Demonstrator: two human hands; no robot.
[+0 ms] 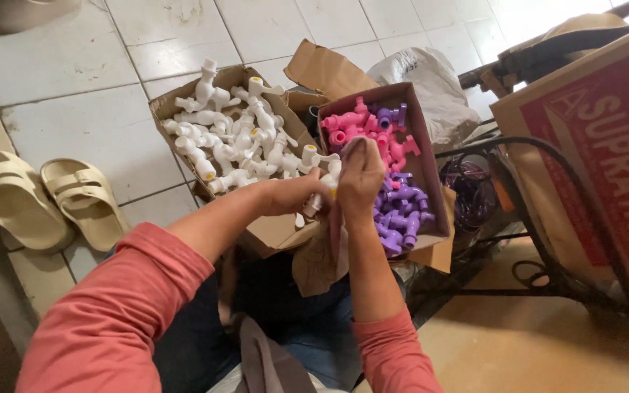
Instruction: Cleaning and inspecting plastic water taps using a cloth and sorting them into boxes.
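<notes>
Both your left hand and right hand are clamped on one white tap, held right above the gap between the white-tap box and the pink-and-purple-tap box, so either's an easy reach.

A white plastic tap sits between both hands above the gap between two cardboard boxes. It lies roughly upright, tilted a little, with a yellow dot at its lower end. Fingers cover most of it, so its shape is probably like the loose white taps nearby.
</notes>
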